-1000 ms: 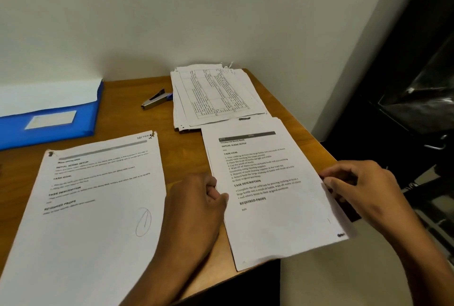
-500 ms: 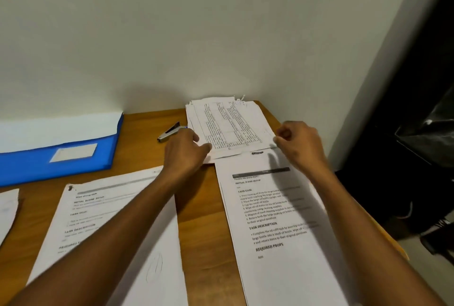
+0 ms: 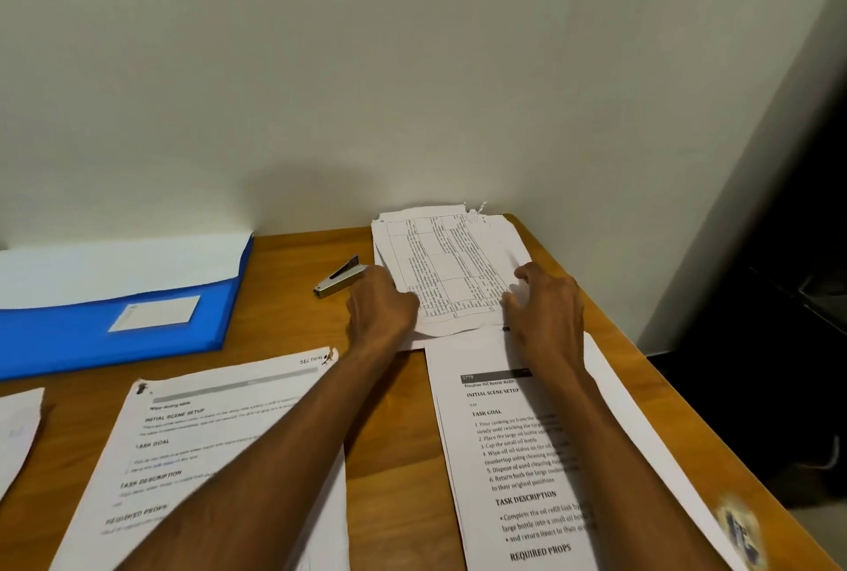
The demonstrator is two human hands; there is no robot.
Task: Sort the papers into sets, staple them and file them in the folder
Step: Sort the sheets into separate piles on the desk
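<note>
A stack of printed papers (image 3: 447,258) with a table on top lies at the table's far right corner. My left hand (image 3: 380,304) grips its near left edge, and my right hand (image 3: 543,300) holds its near right edge with curled fingers. A silver stapler (image 3: 339,279) lies just left of the stack. A blue folder (image 3: 114,295), with white sheets showing inside, sits at the far left. One sorted set (image 3: 206,446) lies near me at the left, under my left forearm. Another set (image 3: 513,456) lies at the right, under my right forearm.
The wooden table (image 3: 389,456) meets a white wall at the back, and its right edge drops off beside a dark area (image 3: 779,341). A further sheet (image 3: 18,428) pokes in at the left edge.
Both hands left the right-hand set, reached forward to the far stack and now hold its near edges. The camera has tipped up and moved closer.
</note>
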